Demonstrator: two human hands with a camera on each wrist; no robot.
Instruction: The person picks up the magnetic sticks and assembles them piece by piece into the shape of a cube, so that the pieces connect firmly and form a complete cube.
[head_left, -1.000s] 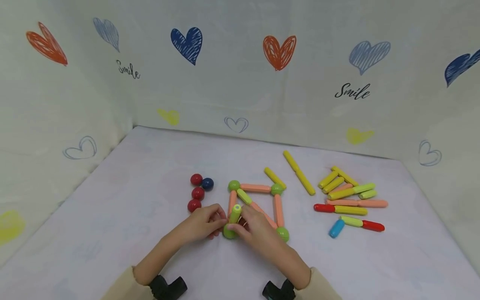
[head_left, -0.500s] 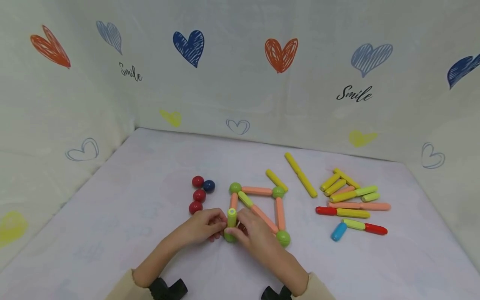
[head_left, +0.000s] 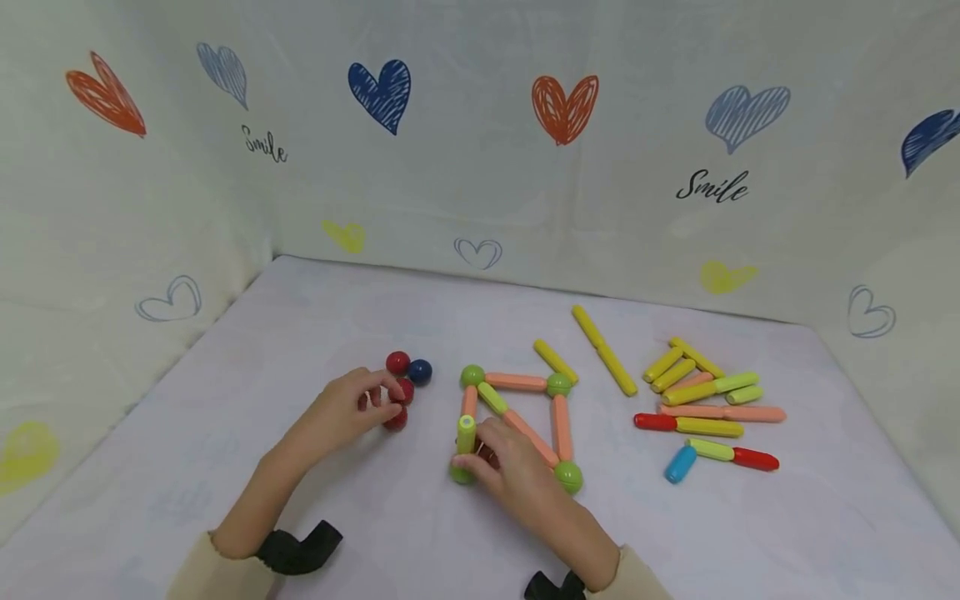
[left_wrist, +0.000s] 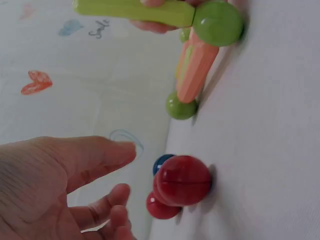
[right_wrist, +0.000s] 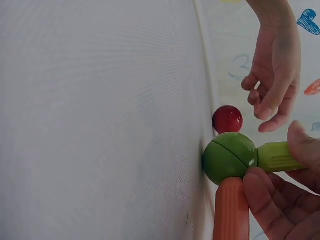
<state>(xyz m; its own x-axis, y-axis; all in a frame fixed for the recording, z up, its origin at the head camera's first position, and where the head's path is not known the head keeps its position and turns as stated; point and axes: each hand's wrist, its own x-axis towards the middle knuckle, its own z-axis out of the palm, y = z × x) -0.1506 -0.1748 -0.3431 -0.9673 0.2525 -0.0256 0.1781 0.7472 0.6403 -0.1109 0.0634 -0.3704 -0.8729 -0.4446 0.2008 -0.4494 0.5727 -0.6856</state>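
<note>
In the head view my right hand (head_left: 517, 468) pinches an upright yellow-green stick (head_left: 467, 430). That stick stands on a green ball (head_left: 461, 475) at the near left corner of a square frame. Salmon sticks (head_left: 562, 425) and green balls (head_left: 568, 477) form the frame, with a salmon and yellow-green diagonal (head_left: 525, 433) across it. My left hand (head_left: 337, 421) hovers beside several red balls (head_left: 397, 362), its fingers loosely spread and holding nothing. From the left wrist, a gap shows between thumb (left_wrist: 107, 155) and nearest red ball (left_wrist: 185, 181).
A dark blue ball (head_left: 421, 372) sits among the red ones. Yellow sticks (head_left: 603, 350) lie behind the frame. At right are a loose pile of yellow, green and salmon sticks (head_left: 690, 387), red-tipped sticks (head_left: 708, 427) and a short blue piece (head_left: 680, 464). A heart-printed cloth (head_left: 480, 192) hangs behind.
My left hand has left the near left corner of the frame and moved left to the red balls. My right hand stays at the stick, which now stands more upright than a second ago.
</note>
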